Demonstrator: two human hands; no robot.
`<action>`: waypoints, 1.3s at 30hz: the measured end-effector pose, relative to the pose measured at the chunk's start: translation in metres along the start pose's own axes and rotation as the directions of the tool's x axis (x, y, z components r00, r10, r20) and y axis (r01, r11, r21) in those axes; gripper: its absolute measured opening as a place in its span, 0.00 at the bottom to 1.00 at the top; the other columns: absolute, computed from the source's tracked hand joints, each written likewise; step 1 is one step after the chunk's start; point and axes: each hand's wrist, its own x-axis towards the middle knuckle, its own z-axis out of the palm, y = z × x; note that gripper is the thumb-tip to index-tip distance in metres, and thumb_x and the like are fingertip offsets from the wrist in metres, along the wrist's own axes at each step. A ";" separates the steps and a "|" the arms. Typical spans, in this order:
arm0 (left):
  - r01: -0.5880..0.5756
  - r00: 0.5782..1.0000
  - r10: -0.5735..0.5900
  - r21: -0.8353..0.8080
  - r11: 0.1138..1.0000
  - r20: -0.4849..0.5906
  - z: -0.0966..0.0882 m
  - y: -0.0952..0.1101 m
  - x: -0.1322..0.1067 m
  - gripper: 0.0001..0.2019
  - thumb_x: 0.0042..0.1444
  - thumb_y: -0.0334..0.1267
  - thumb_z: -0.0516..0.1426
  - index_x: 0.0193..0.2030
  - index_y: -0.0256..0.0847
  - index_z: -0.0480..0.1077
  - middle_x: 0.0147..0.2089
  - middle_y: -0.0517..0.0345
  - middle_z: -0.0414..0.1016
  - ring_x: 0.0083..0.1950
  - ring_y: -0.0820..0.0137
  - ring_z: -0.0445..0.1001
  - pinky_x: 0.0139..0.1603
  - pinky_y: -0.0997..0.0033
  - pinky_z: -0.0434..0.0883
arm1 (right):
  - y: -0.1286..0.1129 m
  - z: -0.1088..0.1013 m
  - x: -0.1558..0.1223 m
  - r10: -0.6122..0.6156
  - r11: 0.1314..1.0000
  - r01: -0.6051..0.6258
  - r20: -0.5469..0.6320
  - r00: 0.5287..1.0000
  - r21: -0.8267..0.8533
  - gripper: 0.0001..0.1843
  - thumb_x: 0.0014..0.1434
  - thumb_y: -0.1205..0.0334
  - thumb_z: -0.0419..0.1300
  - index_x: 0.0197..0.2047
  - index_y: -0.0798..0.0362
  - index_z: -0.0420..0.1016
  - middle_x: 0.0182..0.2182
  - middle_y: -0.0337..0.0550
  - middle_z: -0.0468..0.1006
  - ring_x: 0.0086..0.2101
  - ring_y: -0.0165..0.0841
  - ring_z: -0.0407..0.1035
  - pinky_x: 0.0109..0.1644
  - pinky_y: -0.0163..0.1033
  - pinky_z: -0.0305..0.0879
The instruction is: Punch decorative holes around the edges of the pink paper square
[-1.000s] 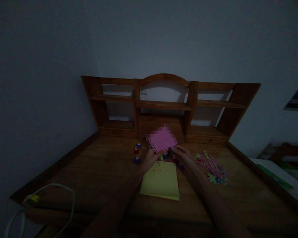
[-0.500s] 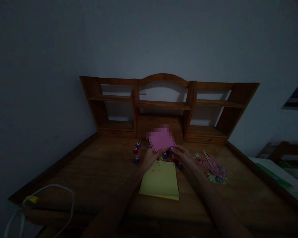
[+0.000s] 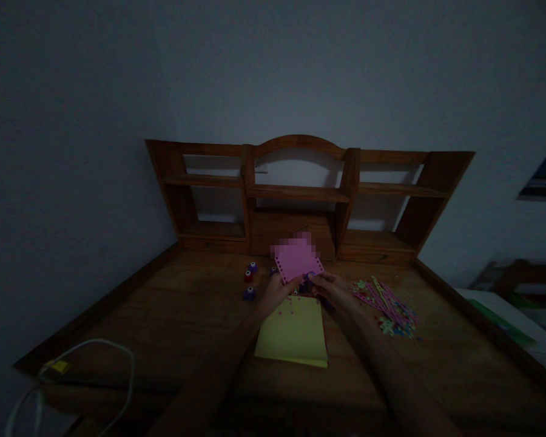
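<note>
A pink sheet of paper (image 3: 298, 258), with a row of punched holes along its edges, is tilted up above the desk. My left hand (image 3: 276, 295) grips its lower left corner, fingers closed. My right hand (image 3: 334, 290) is closed around a small purple craft punch (image 3: 309, 279) at the sheet's lower edge. The fingers partly hide the punch. Beneath the hands lies a yellow paper pad (image 3: 293, 334) with small pink cut-outs scattered near its far edge. Other punches, partly hidden, sit behind and under my hands.
To the left stand a red punch (image 3: 248, 277) and two purple punches (image 3: 249, 294). A pile of pink and yellow punched strips (image 3: 389, 303) with cut-outs lies on the right. A wooden shelf unit (image 3: 295, 193) backs the desk, and a white cable (image 3: 131, 370) loops over the front left.
The purple punch and my right hand have shifted slightly left along the lower edge of the pink sheet. The sheet has moved a little to the right in my left hand.
</note>
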 end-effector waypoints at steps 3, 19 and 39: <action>-0.025 1.000 0.025 0.008 1.000 0.005 0.001 0.000 0.000 0.18 0.52 0.49 0.63 0.38 0.33 0.76 0.39 0.47 0.80 0.41 0.61 0.76 0.41 0.67 0.72 | 0.004 0.000 0.001 -0.005 1.000 0.005 0.007 1.000 0.008 0.17 0.44 0.50 0.73 0.28 0.55 0.78 0.20 0.38 0.75 0.22 0.28 0.66 0.27 0.34 0.58; -0.040 0.999 0.040 -0.003 0.999 -0.001 0.003 -0.004 0.001 0.18 0.52 0.48 0.63 0.44 0.36 0.75 0.46 0.47 0.79 0.47 0.60 0.76 0.44 0.66 0.73 | 0.002 0.005 0.000 0.011 0.999 -0.012 0.022 1.000 0.041 0.18 0.42 0.50 0.73 0.24 0.54 0.75 0.18 0.36 0.71 0.21 0.27 0.62 0.27 0.35 0.56; -0.041 0.999 0.043 -0.039 0.998 0.033 0.004 0.004 -0.002 0.17 0.53 0.46 0.63 0.44 0.36 0.73 0.46 0.46 0.78 0.47 0.60 0.76 0.43 0.67 0.73 | 0.004 0.005 0.001 -0.010 1.000 0.010 0.012 1.000 0.010 0.20 0.43 0.48 0.73 0.22 0.54 0.72 0.17 0.35 0.68 0.18 0.26 0.58 0.23 0.35 0.52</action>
